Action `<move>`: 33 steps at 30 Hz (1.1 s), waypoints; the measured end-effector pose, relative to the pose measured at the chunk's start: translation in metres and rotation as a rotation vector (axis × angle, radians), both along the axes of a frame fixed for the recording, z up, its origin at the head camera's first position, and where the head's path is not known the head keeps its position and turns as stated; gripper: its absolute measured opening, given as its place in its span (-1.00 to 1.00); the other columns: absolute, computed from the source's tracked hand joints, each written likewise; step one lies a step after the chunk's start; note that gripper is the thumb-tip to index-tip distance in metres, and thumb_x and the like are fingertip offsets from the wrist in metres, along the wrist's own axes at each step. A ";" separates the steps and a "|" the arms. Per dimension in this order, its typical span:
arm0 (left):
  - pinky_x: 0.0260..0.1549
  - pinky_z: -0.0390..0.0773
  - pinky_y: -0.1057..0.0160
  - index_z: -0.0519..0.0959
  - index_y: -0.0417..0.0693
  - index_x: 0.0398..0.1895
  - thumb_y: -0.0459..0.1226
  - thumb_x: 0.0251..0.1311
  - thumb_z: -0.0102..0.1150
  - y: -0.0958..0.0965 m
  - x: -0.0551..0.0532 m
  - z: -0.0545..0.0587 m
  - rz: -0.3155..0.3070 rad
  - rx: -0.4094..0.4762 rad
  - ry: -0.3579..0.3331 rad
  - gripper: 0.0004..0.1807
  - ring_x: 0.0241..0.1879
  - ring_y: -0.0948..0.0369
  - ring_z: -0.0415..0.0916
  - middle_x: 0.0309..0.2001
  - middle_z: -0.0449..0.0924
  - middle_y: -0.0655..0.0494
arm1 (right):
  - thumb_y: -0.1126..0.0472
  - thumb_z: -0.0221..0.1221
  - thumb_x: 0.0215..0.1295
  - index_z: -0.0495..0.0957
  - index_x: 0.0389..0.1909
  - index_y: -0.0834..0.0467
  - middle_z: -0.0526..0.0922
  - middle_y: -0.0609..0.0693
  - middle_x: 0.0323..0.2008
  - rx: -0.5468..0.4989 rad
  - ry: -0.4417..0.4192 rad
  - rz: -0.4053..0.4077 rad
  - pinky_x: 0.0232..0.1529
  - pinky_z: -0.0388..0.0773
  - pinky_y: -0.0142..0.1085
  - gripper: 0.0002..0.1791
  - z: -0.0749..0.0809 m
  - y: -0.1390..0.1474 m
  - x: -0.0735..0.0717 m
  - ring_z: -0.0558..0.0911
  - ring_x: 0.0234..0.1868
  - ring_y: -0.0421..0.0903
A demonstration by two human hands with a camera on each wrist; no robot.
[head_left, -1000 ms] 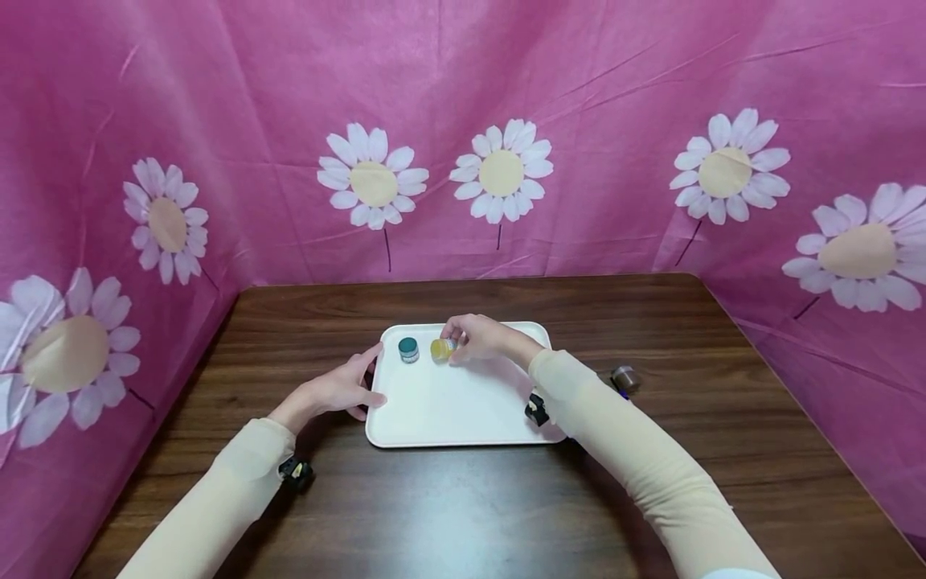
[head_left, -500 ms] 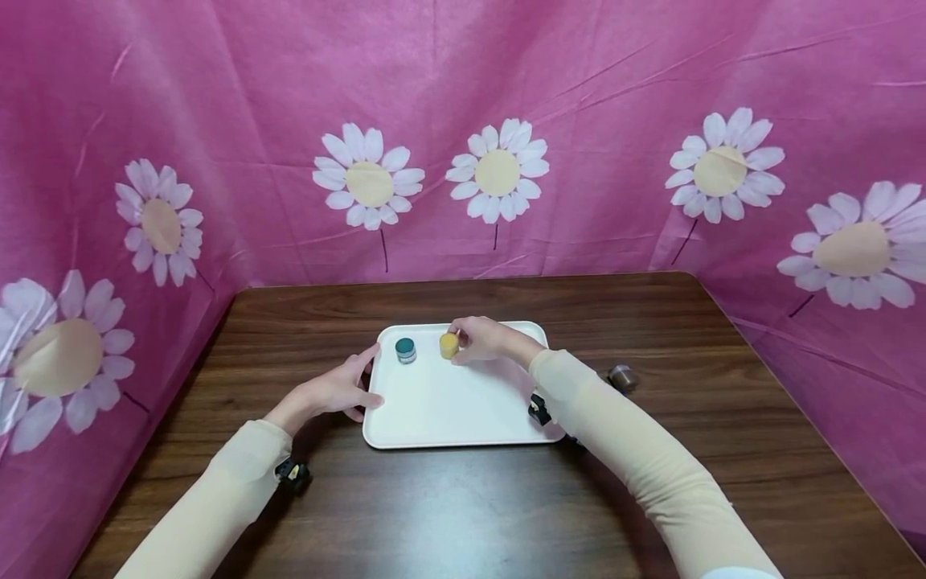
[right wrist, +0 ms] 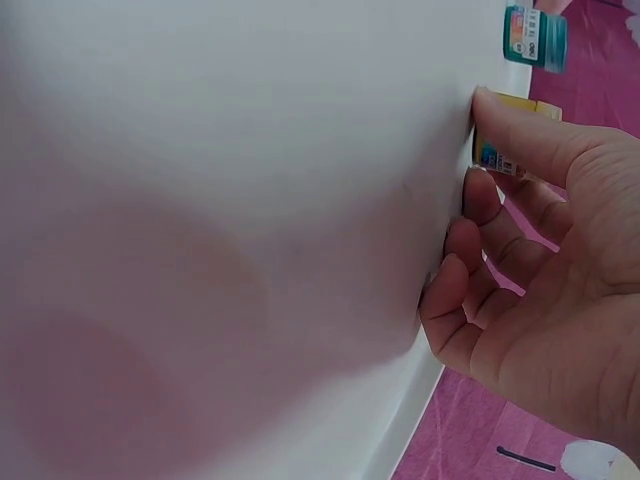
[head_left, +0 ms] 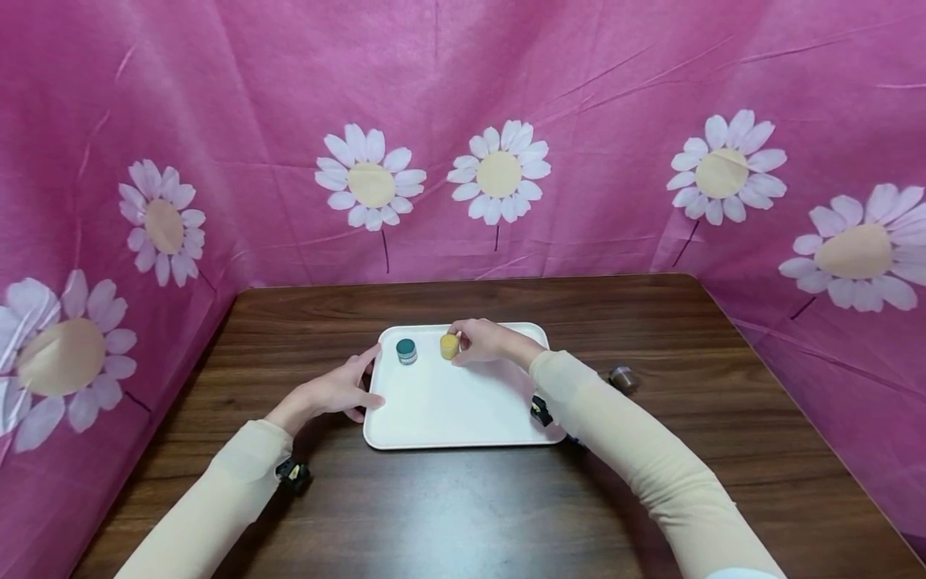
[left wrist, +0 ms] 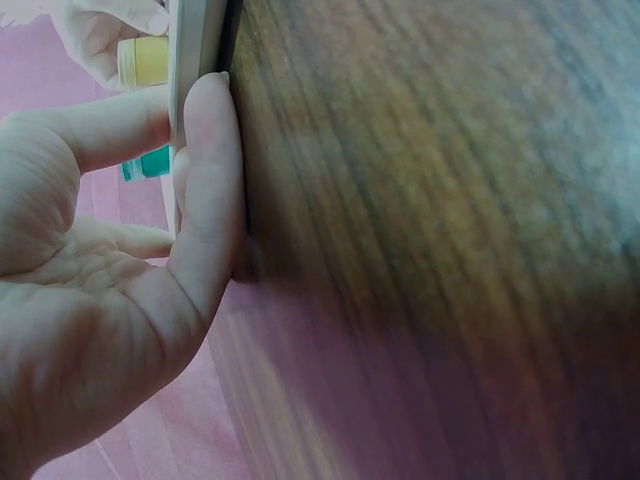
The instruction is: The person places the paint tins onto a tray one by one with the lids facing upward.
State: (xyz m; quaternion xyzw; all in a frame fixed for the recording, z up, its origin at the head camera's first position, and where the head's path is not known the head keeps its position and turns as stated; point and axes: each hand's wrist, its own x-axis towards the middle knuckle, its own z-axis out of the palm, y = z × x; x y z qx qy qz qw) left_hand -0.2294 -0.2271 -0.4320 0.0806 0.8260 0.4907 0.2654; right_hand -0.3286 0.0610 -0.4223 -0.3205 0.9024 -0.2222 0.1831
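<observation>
A white tray (head_left: 448, 412) lies on the table, and my left hand (head_left: 334, 389) grips its left edge. In the left wrist view, fingers (left wrist: 212, 170) run along the tray's side while others reach over the rim. Toward the back of the tray, my right hand (head_left: 486, 339) holds a small yellow-lidded paint jar (head_left: 449, 346) between thumb and fingers. That jar stands upright on the tray; its label partly shows in the right wrist view, below the thumb (right wrist: 530, 135). To its left, apart from both hands, a teal-lidded paint jar (head_left: 407, 351) stands upright.
A brown jar (head_left: 624, 379) lies on its side on the wooden table (head_left: 448, 515), right of the tray and beyond my right forearm (head_left: 615, 434). Pink cloth (head_left: 434, 72) printed with daisies hangs along the back and both sides.
The yellow jar, tilted a second ago, has come upright and moved slightly right in my right hand. Over the last half second almost nothing differs. The left hand has stayed at the tray's edge.
</observation>
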 end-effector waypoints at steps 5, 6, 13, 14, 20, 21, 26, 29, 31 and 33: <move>-0.43 0.75 0.06 -0.29 -0.12 0.64 -0.49 0.24 0.31 0.001 0.000 0.001 -0.011 -0.003 0.001 0.12 -0.25 0.02 0.53 0.24 -0.01 -0.32 | 0.24 0.41 0.21 0.46 0.23 0.24 0.53 -0.03 -0.31 0.014 -0.039 0.020 -0.16 0.45 -0.34 -0.41 0.005 0.003 0.003 0.47 -0.28 -0.16; -0.42 0.76 0.05 -0.29 -0.11 0.64 -0.49 0.24 0.31 0.001 -0.001 0.001 -0.014 -0.004 -0.001 0.13 -0.25 0.02 0.53 0.24 -0.01 -0.32 | 0.23 0.40 0.22 0.41 0.29 0.26 0.54 -0.01 -0.27 0.022 -0.052 0.033 -0.12 0.47 -0.33 -0.36 0.009 0.006 0.004 0.49 -0.25 -0.15; -0.40 0.76 0.03 -0.30 -0.05 0.65 -0.47 0.24 0.33 -0.001 -0.005 0.004 -0.005 0.001 -0.001 0.15 -0.23 0.01 0.51 0.25 0.00 -0.32 | 0.22 0.31 0.36 0.14 0.54 0.20 0.55 0.24 0.15 0.038 -0.132 0.172 0.22 0.51 -0.03 -0.19 0.063 0.043 0.024 0.58 0.10 0.13; -0.39 0.76 0.04 -0.30 -0.05 0.65 -0.47 0.24 0.33 -0.002 -0.005 0.004 -0.004 -0.001 0.002 0.14 -0.23 0.01 0.52 0.25 0.00 -0.32 | 0.21 0.30 0.38 0.15 0.54 0.18 0.53 0.25 0.18 0.041 -0.135 0.200 0.23 0.51 0.01 -0.21 0.071 0.051 0.029 0.57 0.13 0.17; -0.38 0.76 0.04 -0.31 -0.06 0.65 -0.46 0.27 0.30 -0.002 -0.005 0.006 -0.012 -0.005 0.010 0.12 -0.24 0.02 0.53 0.25 -0.01 -0.32 | 0.19 0.33 0.37 0.33 0.46 0.13 0.54 0.12 0.17 0.138 -0.051 0.276 0.17 0.56 0.03 -0.31 0.097 0.109 0.072 0.57 0.13 0.12; -0.38 0.76 0.04 -0.31 -0.07 0.65 -0.46 0.27 0.31 -0.002 -0.004 0.006 -0.013 -0.006 0.009 0.12 -0.24 0.02 0.53 0.25 -0.01 -0.32 | 0.17 0.34 0.35 0.35 0.45 0.14 0.55 0.11 0.16 0.158 -0.031 0.274 0.16 0.56 0.01 -0.32 0.098 0.119 0.079 0.57 0.12 0.09; -0.40 0.75 0.04 -0.30 -0.09 0.64 -0.46 0.25 0.32 -0.003 -0.001 0.005 -0.006 -0.013 -0.006 0.13 -0.26 0.02 0.53 0.26 -0.02 -0.31 | 0.10 0.37 0.32 0.41 0.40 0.16 0.55 0.07 0.11 0.173 -0.008 0.241 0.14 0.56 0.04 -0.33 0.086 0.161 0.113 0.58 0.11 0.04; -0.41 0.75 0.04 -0.30 -0.11 0.64 -0.48 0.24 0.31 -0.003 0.000 0.003 -0.002 -0.006 -0.006 0.13 -0.26 0.02 0.53 0.26 -0.02 -0.31 | 0.14 0.38 0.30 0.44 0.37 0.14 0.55 0.03 0.11 0.139 0.032 0.233 0.12 0.57 0.05 -0.37 0.074 0.178 0.129 0.59 0.10 0.01; -0.42 0.75 0.04 -0.29 -0.11 0.64 -0.49 0.24 0.31 -0.003 0.000 0.001 -0.004 0.000 -0.002 0.12 -0.27 0.02 0.53 0.26 -0.01 -0.32 | 0.17 0.39 0.29 0.47 0.34 0.12 0.55 0.01 0.11 0.119 0.076 0.228 0.10 0.58 0.06 -0.39 0.066 0.187 0.136 0.59 0.09 -0.01; -0.42 0.76 0.04 -0.28 -0.10 0.64 -0.49 0.23 0.32 -0.002 0.000 -0.001 -0.006 0.008 -0.001 0.13 -0.26 0.01 0.52 0.25 -0.01 -0.32 | 0.20 0.41 0.26 0.50 0.32 0.11 0.54 -0.02 0.09 0.105 0.110 0.216 0.06 0.62 0.00 -0.40 0.059 0.194 0.141 0.59 0.06 -0.04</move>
